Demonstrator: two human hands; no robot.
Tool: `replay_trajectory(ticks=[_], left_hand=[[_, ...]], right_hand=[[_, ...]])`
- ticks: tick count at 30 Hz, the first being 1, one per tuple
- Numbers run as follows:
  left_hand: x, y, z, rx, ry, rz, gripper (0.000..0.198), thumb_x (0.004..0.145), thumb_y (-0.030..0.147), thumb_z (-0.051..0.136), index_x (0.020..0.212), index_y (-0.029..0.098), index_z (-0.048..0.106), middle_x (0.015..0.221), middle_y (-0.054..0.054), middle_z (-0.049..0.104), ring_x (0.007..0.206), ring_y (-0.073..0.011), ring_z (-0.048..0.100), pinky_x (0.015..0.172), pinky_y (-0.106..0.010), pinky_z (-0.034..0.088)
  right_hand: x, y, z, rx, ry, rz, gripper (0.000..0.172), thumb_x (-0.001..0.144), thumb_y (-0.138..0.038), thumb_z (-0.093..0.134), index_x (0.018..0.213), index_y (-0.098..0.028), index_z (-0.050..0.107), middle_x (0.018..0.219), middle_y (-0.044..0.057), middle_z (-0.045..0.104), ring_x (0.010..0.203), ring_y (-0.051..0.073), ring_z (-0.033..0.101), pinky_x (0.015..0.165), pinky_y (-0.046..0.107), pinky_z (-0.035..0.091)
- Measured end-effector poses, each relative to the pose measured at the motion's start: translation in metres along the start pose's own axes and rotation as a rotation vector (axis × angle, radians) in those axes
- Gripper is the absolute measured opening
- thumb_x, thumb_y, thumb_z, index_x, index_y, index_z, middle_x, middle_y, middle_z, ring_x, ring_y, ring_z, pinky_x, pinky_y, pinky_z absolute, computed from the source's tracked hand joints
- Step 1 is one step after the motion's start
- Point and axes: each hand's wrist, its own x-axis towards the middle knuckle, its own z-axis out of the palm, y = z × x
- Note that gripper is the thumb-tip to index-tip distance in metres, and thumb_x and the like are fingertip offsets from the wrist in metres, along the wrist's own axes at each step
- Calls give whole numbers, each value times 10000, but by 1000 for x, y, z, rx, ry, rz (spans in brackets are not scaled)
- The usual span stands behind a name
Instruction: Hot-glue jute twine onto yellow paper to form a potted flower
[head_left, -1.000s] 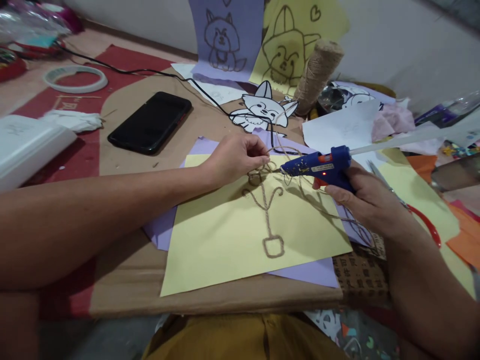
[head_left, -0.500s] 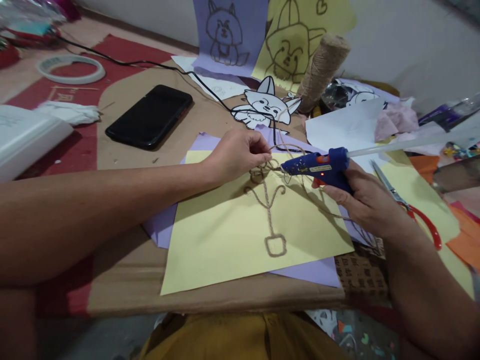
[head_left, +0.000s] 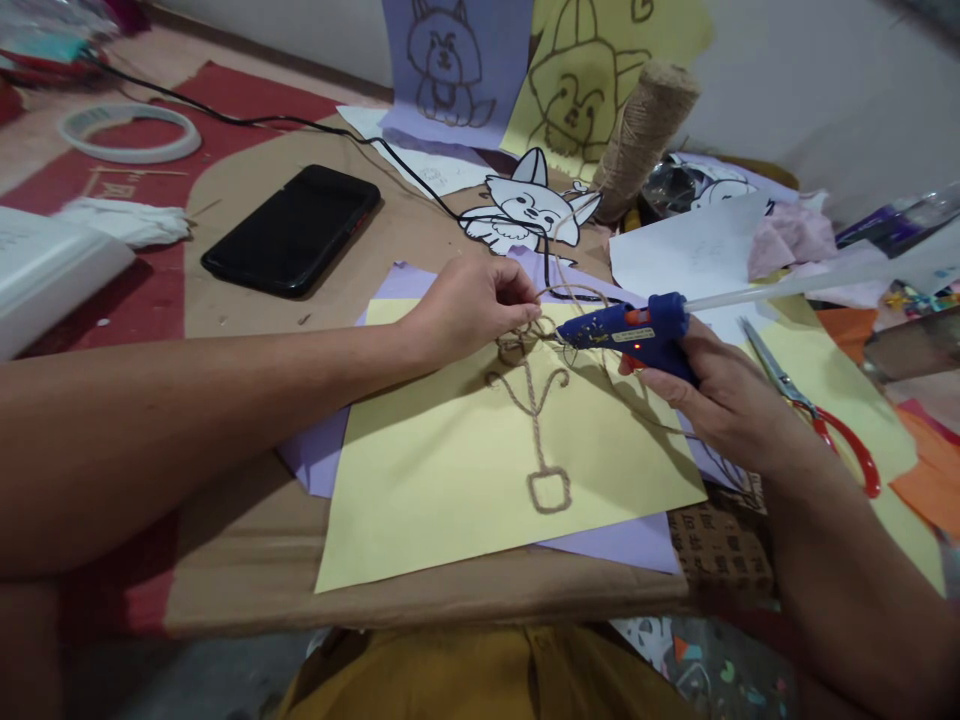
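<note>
Item: blue plastic hot-glue gun (head_left: 626, 330), red indicator lit, orange-red trigger, translucent white glue stick (head_left: 787, 283) projecting from its rear. Located above the right half of a flat sheet of pale yellow paper (head_left: 435, 480), nozzle toward the upper end of a brown twine figure (head_left: 535, 435) with a stem, two curled branches and a squarish base. Handling, by estimate: light, rigid body; nozzle probably hot; best held by the grip, clear of the tip.

Item: loose strand of thin brown twine (head_left: 574, 286), arching above the figure's top. Handling, by estimate: very light, limp, rough rather than slippery; best taken near its end, fingers clear of the nozzle.

Item: yellow sheet, presumably light and easily creased; best steadied by the margins. Lies over lilac paper (head_left: 615, 545) on a bench (head_left: 247, 570) covered in brown paper.

Right hand (head_left: 731, 395): closed around the gun's grip, forefinger region at the trigger; whether it is squeezed cannot be told.

Left hand (head_left: 476, 300): thumb and forefinger pressed together, pinching the strand at the figure's top, just beside the nozzle; remaining fingers curled.

Adjacent: red-handled metal scissors (head_left: 844, 440), beyond the right hand; upright tan twine spool (head_left: 649, 125), behind the gun.
</note>
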Motion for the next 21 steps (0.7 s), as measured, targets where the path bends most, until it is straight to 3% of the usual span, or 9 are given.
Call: replay_trajectory(ticks=[7,15,21], left_hand=[[0,-1,-1,5,-1,11,116,775,274,763,773,161,739,741,-30,723,657,-129,608,633,-271,462],[0,0,-1,0,-2,10,105,779,266,764,767,166,735,738,-26,723,660,-131,614,628,-268,463],[0,0,0,-2,-1,2,90,785,239,774,776,154,745,739,-31,722,655,-125,605,640,-271,451]], right_hand=[[-1,0,-1,3,-7,-9,501,958,-446,607,1442,-353,518,1365,58,644,1210,342,618,1036,501,509],[0,-1,1,-17,5,1,454,956,-463,602,1384,-321,554,1258,79,689,1106,346,656,945,494,549],[-1,0,0,10,6,-12,463,946,-453,619,1392,-345,556,1240,66,694,1115,340,650,977,501,540]])
